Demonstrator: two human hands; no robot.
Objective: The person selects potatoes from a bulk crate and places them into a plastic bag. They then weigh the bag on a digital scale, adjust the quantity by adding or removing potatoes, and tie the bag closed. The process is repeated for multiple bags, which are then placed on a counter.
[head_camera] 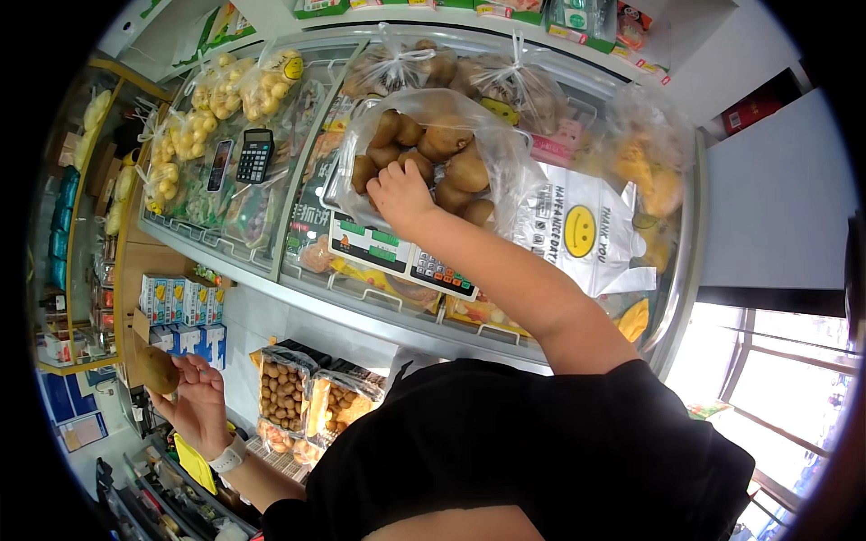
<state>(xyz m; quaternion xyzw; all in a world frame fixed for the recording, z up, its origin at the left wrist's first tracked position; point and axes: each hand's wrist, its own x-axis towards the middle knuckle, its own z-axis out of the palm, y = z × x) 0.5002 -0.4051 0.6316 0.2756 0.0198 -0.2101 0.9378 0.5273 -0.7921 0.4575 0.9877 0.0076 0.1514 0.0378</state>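
My left hand (196, 406), a pale watch band at its wrist, holds one brown kiwifruit (160, 371) out to the left, in front of the freezer. Across on the freezer top, my right hand (403, 196) reaches into an open clear plastic bag (514, 177) of kiwifruit (467, 172). Its fingertips touch the fruit, but whether they grip one is hidden. The bag rests over a digital scale (371, 246), whose keypad and displays face me. To the right of it lies a white plastic carrier bag (580, 230) with a yellow smiley face.
Tied bags of kiwifruit (521, 95) stand behind the scale. A calculator (255, 155), a phone (220, 166) and bags of small yellow fruit (267, 84) lie on the glass-topped freezer (298, 159). Boxed kiwifruit (283, 389) and stacked cartons (183, 301) sit below its front edge.
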